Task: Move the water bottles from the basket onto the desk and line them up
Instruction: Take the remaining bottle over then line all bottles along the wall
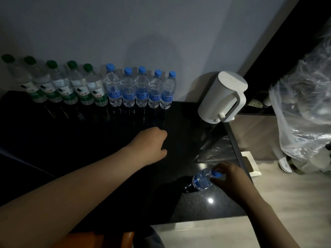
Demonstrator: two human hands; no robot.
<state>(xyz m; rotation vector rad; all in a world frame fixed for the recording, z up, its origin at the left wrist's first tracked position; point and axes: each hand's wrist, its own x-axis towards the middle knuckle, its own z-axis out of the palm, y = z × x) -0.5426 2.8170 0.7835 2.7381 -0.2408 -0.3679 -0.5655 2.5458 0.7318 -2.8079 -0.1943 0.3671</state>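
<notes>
Several water bottles stand in a row along the wall on the dark desk (89,140): green-capped ones (66,90) at the left, blue-capped ones (142,88) to their right. My right hand (231,178) grips the neck of another blue-capped bottle (203,179), tilted over the desk's near right corner. My left hand (152,144) hovers over the desk in front of the row, fingers curled, holding nothing. The basket (322,173) shows only as a pale edge at the far right.
A white kettle (223,97) stands on the desk's right end beside the last blue-capped bottle. Clear plastic wrapping (304,104) bulges at the right. A white tray (250,163) lies on the floor below the desk edge.
</notes>
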